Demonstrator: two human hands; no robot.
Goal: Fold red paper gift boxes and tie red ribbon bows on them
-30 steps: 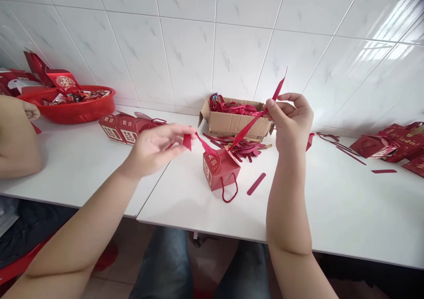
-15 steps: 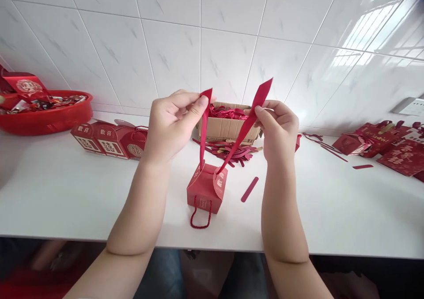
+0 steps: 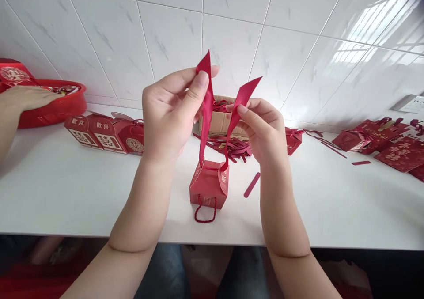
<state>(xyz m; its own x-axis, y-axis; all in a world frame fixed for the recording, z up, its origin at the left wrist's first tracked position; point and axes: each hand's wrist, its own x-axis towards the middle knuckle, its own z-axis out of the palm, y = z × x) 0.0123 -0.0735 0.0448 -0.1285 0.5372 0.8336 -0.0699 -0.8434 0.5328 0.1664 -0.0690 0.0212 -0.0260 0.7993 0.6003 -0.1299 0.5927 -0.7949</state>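
Note:
A small red box (image 3: 208,184) stands on the white table near its front edge, with a red cord handle (image 3: 205,220) hanging at its front. One red ribbon (image 3: 207,113) runs through its top, and both ends rise from it. My left hand (image 3: 175,109) pinches the left end between thumb and fingers, with the pointed tip sticking up. My right hand (image 3: 263,126) pinches the right end, a little lower, and its tip also points up. The right length hangs curved, and the left one is twisted.
A cardboard box of ribbons (image 3: 223,121) stands behind, with a pile of dark red strips (image 3: 233,149) before it. Red boxes (image 3: 107,135) and a red basin (image 3: 49,111), with another person's hand (image 3: 29,98) over it, are left; red packages (image 3: 397,151) lie right.
My left hand has risen, and my right hand has moved left, closer to it. The right ribbon length has gone slack. Another person's hand has appeared at the basin.

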